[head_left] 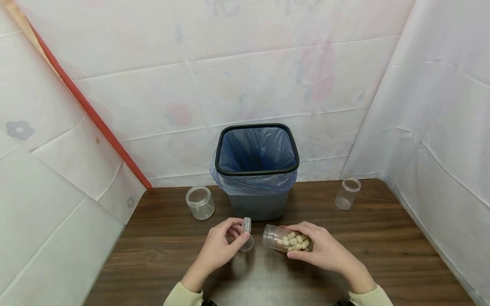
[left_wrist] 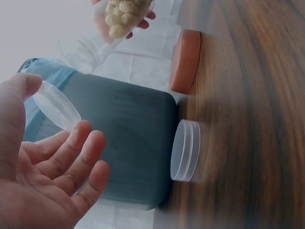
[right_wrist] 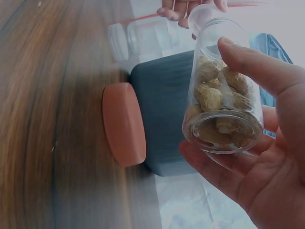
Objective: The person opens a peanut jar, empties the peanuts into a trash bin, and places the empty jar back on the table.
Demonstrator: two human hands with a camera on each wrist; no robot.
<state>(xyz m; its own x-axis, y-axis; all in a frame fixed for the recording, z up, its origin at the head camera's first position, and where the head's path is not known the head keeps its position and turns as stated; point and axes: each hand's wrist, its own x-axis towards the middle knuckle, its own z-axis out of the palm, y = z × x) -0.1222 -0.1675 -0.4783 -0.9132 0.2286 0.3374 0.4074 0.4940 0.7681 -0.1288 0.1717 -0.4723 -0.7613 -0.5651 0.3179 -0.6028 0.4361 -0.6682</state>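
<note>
My left hand (head_left: 219, 246) pinches a clear round lid (head_left: 247, 225) on edge between thumb and fingers. My right hand (head_left: 323, 250) grips a clear jar (head_left: 270, 236) with whole peanuts (head_left: 296, 242) inside. The jar lies tilted on its side in the air, its open mouth pointing left toward the lid, with a gap between them. Most of the peanuts rest toward the jar's base. Below the left hand, a second clear lid (left_wrist: 185, 150) sits on the table. An orange-brown shallow round piece (right_wrist: 123, 125) is on the table under the jar, mostly hidden in the head view.
Behind the hands stands a grey bin (head_left: 258, 207) lined with a blue bag (head_left: 256, 185). One wide clear jar (head_left: 201, 207) is left of the bin, and a narrower clear jar (head_left: 347, 196) is at the back right. Pale sheets enclose the wooden table (head_left: 153, 255).
</note>
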